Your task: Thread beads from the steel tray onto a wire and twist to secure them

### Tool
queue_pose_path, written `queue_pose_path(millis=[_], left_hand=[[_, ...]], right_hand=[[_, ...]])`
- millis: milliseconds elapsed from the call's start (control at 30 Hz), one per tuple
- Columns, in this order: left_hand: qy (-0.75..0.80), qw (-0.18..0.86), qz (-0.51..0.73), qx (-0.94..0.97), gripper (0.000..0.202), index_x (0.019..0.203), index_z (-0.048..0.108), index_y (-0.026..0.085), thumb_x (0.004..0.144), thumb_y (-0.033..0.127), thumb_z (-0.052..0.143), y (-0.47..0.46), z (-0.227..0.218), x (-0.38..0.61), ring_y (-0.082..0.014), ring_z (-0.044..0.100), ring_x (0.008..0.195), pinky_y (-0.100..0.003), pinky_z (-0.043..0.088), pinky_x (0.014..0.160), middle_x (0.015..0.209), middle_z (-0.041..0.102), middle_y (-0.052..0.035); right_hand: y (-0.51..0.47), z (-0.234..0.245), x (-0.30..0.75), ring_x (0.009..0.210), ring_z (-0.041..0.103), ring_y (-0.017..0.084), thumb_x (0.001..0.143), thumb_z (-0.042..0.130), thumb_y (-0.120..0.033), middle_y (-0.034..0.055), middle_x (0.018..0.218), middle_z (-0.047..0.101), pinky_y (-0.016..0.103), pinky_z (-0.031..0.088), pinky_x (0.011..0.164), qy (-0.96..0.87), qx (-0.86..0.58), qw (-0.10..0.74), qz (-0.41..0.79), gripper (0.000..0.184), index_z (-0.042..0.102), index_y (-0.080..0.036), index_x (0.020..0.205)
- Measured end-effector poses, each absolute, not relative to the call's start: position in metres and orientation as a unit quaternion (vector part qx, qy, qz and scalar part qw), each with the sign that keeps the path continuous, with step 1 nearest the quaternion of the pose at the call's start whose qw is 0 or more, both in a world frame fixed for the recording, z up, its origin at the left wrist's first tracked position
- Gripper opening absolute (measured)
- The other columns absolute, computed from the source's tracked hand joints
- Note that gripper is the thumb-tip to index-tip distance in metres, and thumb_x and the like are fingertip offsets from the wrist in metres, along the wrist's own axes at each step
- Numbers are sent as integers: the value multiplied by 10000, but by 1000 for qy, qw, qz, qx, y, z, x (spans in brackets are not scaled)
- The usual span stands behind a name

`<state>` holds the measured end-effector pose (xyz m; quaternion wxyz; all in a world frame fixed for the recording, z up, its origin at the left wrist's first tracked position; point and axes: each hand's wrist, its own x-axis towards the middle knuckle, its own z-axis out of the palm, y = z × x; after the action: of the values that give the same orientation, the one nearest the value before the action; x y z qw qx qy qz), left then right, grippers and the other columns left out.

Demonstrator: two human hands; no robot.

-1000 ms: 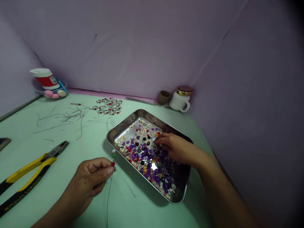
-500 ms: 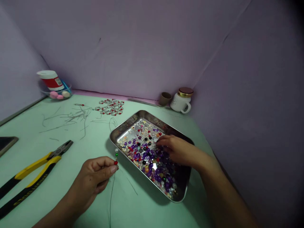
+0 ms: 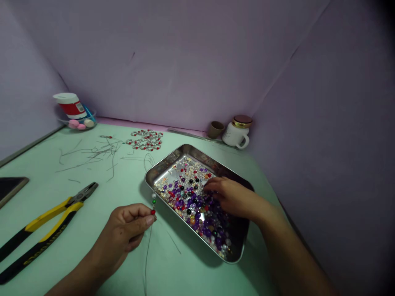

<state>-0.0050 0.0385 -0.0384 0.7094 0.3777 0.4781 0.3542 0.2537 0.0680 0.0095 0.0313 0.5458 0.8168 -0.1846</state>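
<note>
My left hand (image 3: pixel 131 226) pinches a thin beaded wire (image 3: pixel 146 259) between thumb and fingers, left of the tray's near edge. A red bead, a green bead (image 3: pixel 154 201) and a whitish bead sit on the wire above the fingertips, and its bare tail hangs down below. A metal tray (image 3: pixel 193 151) holds loose beads (image 3: pixel 197 201) in purple, clear, red, black and gold. Reaching in over its right side, my right hand (image 3: pixel 230 195) has its fingers bent together and their tips among the beads. Whatever those fingertips hold is too small or hidden to see.
Pliers (image 3: pixel 83 195) with yellow and black handles lie at left, near a dark flat device (image 3: pixel 12 189). Behind are cut wire pieces (image 3: pixel 101 152), a red-beaded chain (image 3: pixel 145 140), a bowl (image 3: pixel 92 123) with a white-and-red container, a brown cup (image 3: pixel 215 130) and a lidded mug (image 3: pixel 236 135).
The whole view has shifted slightly, so everything appears a little farther right. My left hand keeps its pinch on the beaded wire, and my right fingers stay among the beads.
</note>
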Motion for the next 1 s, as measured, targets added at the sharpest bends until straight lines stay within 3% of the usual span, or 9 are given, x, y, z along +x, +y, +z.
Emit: queue_pose_path(millis=[467, 833, 1000], left_hand=[[474, 711, 357, 377, 208, 593, 617, 141, 603, 325, 713, 38, -37, -5, 11, 168, 342, -142, 96, 328, 421, 347, 90], [493, 703, 347, 377, 234, 603, 623, 138, 578, 351, 718, 38, -41, -6, 10, 171, 336, -143, 96, 330, 412, 324, 92], [507, 698, 337, 377, 254, 602, 621, 133, 561, 365, 715, 39, -42, -6, 9, 166, 335, -155, 96, 332, 425, 357, 82]], right_hand=[[68, 12, 250, 905, 558, 186, 669, 448, 14, 61, 1038, 609, 265, 402, 767, 814, 548, 31, -190, 458, 621, -215, 1026], [69, 15, 252, 805, 594, 178, 735, 519, -114, 58, 866, 673, 251, 420, 723, 798, 558, 61, -218, 227, 688, -196, 862], [69, 16, 247, 797, 595, 174, 763, 502, -136, 62, 879, 667, 244, 414, 696, 786, 591, 22, -180, 241, 675, -204, 916]])
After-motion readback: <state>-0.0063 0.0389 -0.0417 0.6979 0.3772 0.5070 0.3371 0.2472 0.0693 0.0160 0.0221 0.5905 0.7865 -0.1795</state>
